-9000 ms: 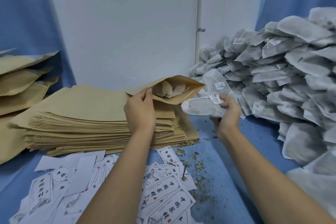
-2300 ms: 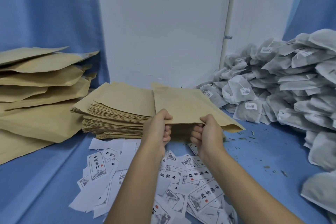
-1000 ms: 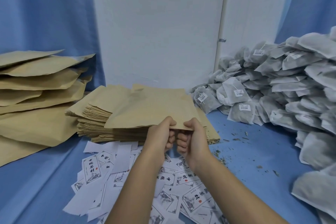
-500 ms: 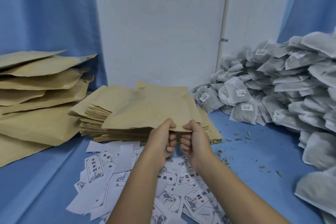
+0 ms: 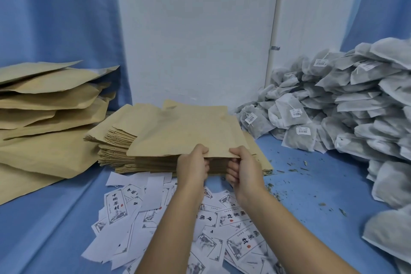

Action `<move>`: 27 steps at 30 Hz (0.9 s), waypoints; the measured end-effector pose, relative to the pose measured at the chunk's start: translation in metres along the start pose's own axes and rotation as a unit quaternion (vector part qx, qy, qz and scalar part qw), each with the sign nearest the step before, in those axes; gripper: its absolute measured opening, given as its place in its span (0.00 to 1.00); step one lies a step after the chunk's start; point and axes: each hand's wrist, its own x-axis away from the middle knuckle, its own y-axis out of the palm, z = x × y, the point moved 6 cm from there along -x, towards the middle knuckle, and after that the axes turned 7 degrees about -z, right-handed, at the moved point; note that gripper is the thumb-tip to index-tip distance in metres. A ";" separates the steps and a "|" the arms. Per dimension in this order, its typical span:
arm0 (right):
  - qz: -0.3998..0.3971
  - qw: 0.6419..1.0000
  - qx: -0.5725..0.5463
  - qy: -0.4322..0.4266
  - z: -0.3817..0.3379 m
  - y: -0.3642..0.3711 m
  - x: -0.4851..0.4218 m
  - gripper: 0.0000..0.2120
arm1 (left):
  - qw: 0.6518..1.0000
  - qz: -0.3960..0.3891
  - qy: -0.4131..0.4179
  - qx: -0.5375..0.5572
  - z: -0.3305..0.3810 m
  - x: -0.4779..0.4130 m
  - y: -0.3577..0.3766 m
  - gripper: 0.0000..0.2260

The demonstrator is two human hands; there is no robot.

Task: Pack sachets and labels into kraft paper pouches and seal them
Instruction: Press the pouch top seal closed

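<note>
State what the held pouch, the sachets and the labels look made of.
The pouch: matte tan kraft paper, by its dull brown, softly creased face. The sachets: probably thin grey-white mesh or nonwoven, as dark filling shows through. The labels: plain white paper, flat and limp, with black print and a red seal.

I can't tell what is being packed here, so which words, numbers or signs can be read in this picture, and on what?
"中國藥材": large brush characters on the paper labels.
The red seals on those labels: too small to read.
The barcode tags on the sachets: too blurred to read.
The held kraft pouch: no print shows.
</note>
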 end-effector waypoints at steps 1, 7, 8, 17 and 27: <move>0.008 1.000 -0.007 -0.010 0.000 -0.002 0.000 0.15 | 1.000 0.007 0.012 -0.003 0.001 -0.001 -0.001 0.10; 0.008 0.995 0.102 -0.017 0.004 0.003 0.003 0.19 | 0.995 -0.090 -0.029 0.007 -0.006 0.003 0.011 0.13; 0.019 0.994 0.104 -0.030 0.001 0.002 0.003 0.18 | 0.996 -0.088 -0.030 0.006 -0.006 0.003 0.010 0.13; 0.005 0.994 0.111 -0.009 0.002 0.005 0.006 0.21 | 0.995 -0.093 -0.013 0.025 -0.004 0.008 0.016 0.16; 0.054 0.997 0.003 -0.051 -0.009 -0.001 0.005 0.14 | 0.999 -0.008 0.047 0.010 0.011 0.008 0.005 0.11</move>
